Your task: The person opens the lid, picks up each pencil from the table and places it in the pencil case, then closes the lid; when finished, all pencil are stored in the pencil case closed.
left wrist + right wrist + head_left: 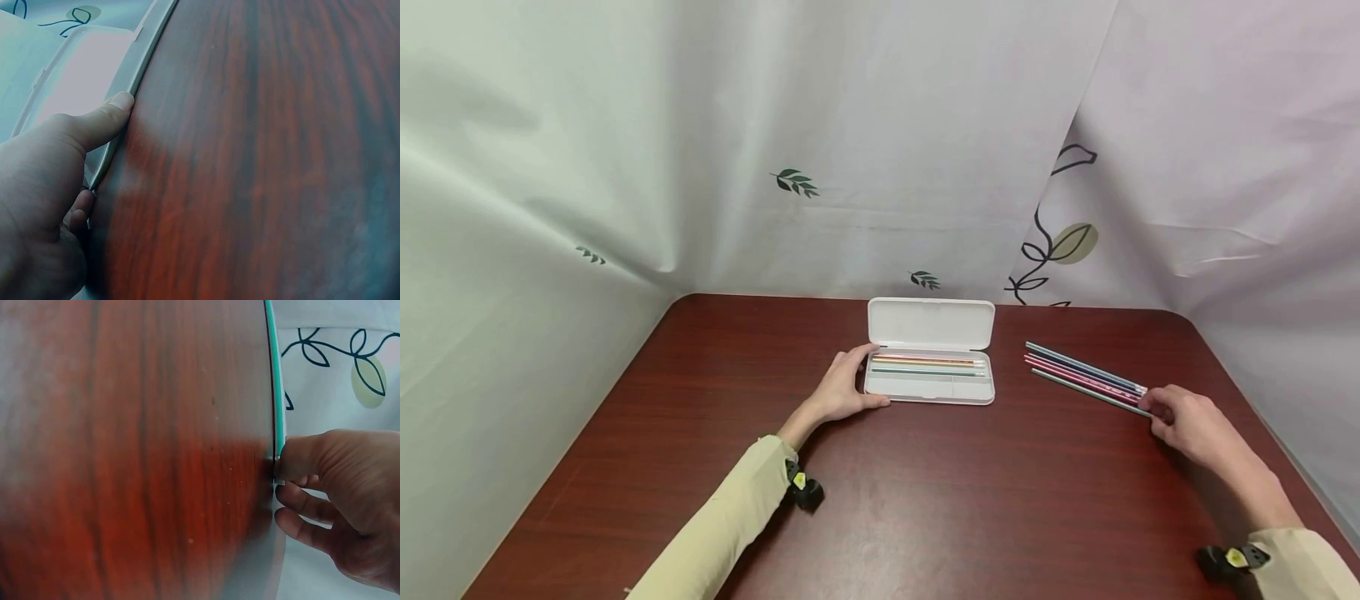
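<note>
An open white pencil case [931, 400] lies on the table with its lid [931, 323] raised at the back. Several pencils [925, 362] lie in its rear compartment. My left hand [838, 390] grips the case's left end, thumb along the front edge and fingers at the back corner. Off to the right, several loose pencils [1078, 374] in blue, dark, pink and green lie slantwise, side by side. My right hand [1189, 423] is at their near ends and pinches the end of the green pencil [277, 381] between thumb and fingers.
The dark red wooden table [940, 500] has rounded far corners. White cloth [865, 150] with leaf prints hangs behind it and along both sides. A small black wrist camera [805, 492] sits on the left sleeve, another camera [1225, 560] on the right.
</note>
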A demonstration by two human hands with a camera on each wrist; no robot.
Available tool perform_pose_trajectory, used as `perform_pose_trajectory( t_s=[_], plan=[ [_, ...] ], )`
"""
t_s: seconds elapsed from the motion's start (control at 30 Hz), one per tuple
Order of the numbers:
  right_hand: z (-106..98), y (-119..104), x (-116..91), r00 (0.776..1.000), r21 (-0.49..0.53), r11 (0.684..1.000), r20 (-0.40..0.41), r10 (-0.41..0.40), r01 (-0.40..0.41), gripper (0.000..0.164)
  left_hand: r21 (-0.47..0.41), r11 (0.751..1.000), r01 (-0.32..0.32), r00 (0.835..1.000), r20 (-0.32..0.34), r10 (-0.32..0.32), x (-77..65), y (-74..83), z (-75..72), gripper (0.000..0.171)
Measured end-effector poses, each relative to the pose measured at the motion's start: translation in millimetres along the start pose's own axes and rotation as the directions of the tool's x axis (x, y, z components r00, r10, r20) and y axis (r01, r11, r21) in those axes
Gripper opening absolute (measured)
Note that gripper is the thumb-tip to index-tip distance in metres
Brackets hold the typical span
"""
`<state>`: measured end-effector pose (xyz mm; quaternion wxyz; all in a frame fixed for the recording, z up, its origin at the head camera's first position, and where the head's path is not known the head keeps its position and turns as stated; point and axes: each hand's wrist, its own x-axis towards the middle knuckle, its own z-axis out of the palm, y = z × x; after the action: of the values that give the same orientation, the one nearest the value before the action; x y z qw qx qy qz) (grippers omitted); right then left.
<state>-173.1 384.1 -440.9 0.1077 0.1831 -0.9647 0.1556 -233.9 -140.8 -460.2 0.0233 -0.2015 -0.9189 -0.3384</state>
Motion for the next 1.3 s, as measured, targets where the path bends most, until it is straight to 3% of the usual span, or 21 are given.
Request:
perform_pose_trajectory(
  t_s=[0.3,0.83,1.3],
  plan=[
    [0,-1,0,0.999,0.008,1.0,0.028,0.024,-0.024,0.024,-0.002,1.0,-0.008,1.0,-0.004,0.008,-1.4,1.2,-0.5,0.092],
    [1,-2,1,0.998,0.007,1.0,-0.056,-0.021,0.022,0.025,-0.005,1.0,-0.006,1.0,-0.005,0.006,-1.8,1.7,-1.4,0.092],
    [0,-13,17,0.983,0.069,0.987,-0.12,-0.139,0.148,0.031,0.002,1.0,-0.012,1.0,-0.004,0.012,-0.5,0.6,-0.7,0.093]
  ],
)
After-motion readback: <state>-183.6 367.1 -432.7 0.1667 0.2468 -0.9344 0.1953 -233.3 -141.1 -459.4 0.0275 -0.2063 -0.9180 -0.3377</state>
